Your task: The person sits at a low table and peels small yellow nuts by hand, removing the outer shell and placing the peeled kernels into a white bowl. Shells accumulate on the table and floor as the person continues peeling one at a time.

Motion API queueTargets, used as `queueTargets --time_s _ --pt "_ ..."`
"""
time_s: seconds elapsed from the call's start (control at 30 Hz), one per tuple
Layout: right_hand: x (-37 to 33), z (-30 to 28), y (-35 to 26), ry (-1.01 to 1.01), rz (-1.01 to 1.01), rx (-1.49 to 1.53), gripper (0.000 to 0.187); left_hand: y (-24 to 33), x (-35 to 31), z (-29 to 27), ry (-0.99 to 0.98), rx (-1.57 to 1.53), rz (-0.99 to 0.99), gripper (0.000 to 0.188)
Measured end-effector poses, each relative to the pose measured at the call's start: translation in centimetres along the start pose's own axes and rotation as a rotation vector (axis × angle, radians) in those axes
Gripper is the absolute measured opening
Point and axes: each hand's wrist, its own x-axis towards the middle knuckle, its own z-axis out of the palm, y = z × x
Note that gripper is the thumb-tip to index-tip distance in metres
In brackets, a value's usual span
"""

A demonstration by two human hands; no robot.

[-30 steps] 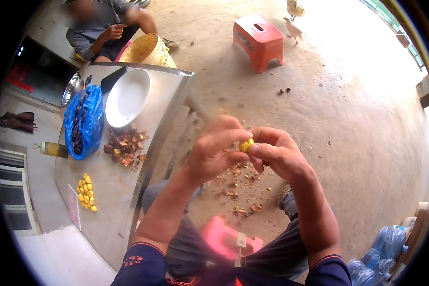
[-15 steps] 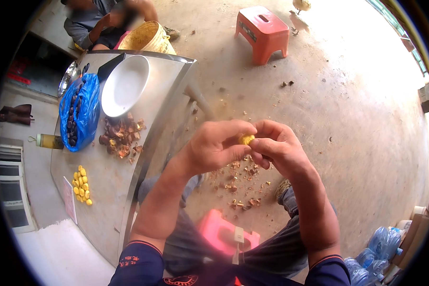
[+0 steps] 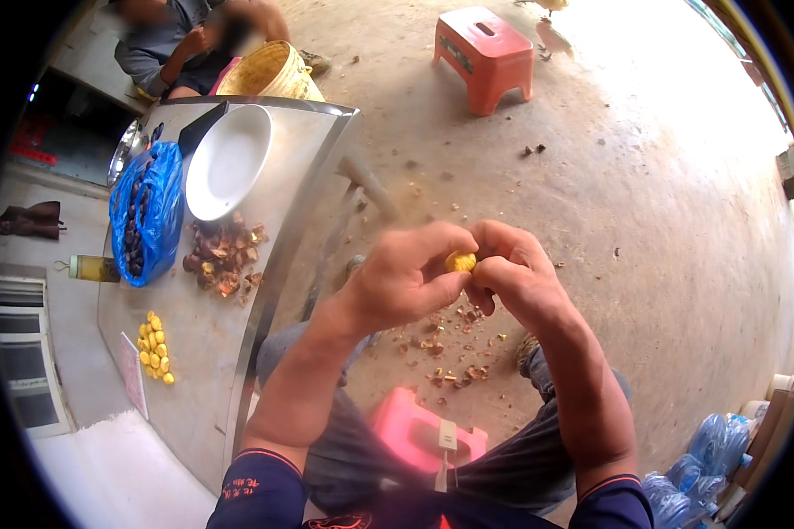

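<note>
Together, the bare left hand [image 3: 406, 275] and the bare right hand [image 3: 515, 266] grip one small, round, yellow kernel [image 3: 460, 262] at the centre of the frame, both closed in a pinch around it. At left, on the grey table with a metal edge [image 3: 201, 375], lies one cluster of yellow peeled kernels [image 3: 155, 348], more than ten; overlap hides the exact count. Above it are one heap of brown broken shells [image 3: 228, 251], too jumbled to count, one blue plastic bag [image 3: 166, 225] of dark nuts and one white oval dish [image 3: 229, 163]. Two plastic stools show: one red stool [image 3: 487, 55] at upper centre, one pink stool [image 3: 399, 429] at lower centre. One round yellow bucket [image 3: 278, 72] stands at upper left, beside one seated co-worker [image 3: 163, 53].
</note>
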Motion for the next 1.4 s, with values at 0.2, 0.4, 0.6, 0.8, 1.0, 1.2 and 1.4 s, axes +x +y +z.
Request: queueTargets --time_s 0.2,0.4,0.6,0.8,1.0,1.2,1.4 --pt "0.3 -0.3 0.4 0.044 0.005 -0.036 0.024 -0.1 0.3 0.9 0.051 0.147 0.082 0.022" --pt "0.4 0.1 0.3 0.072 0.05 -0.014 0.011 -0.2 -0.1 1.5 0.113 0.132 0.114 0.02" --pt "-0.1 -0.7 -0.6 0.06 0.006 -0.105 0.011 0.9 0.3 1.6 0.118 -0.206 -0.135 0.022" --pt "-0.2 -0.5 -0.5 0.051 -0.144 0.005 0.029 -0.2 0.0 1.0 0.161 -0.093 -0.02 0.025" --pt "-0.2 -1.2 -0.4 -0.007 -0.145 0.021 0.027 0.7 0.0 0.1 0.138 0.015 -0.032 0.03" --pt "-0.4 -0.9 -0.7 -0.038 -0.005 0.21 0.033 1.2 0.2 0.5 0.198 0.133 0.088 0.033" --pt "0.2 -0.7 0.1 -0.057 -0.107 0.026 0.037 0.7 0.4 -0.4 0.193 0.294 0.325 0.03"
